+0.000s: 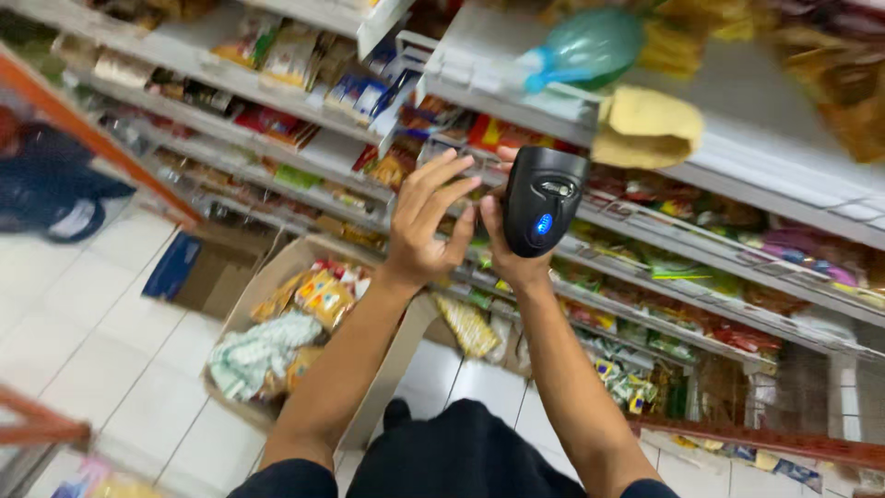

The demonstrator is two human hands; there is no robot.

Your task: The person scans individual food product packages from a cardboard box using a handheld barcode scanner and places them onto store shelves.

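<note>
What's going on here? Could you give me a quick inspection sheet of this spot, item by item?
Surface: white tiled floor; white shelves stocked with packets.
Job's things: black handheld scanner, blue light lit.
Clutter: open cardboard box of snack packets on the floor; blue item and yellow cloth on a shelf.
Hands: right hand grips the scanner; left hand open, fingers spread, beside it.
Cables: nothing seen.
Surroundings: shop aisle; orange rail at left.

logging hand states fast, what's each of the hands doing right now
Left hand: open, fingers spread, holding nothing, beside the scanner.
Right hand: closed around the black handheld scanner.
</note>
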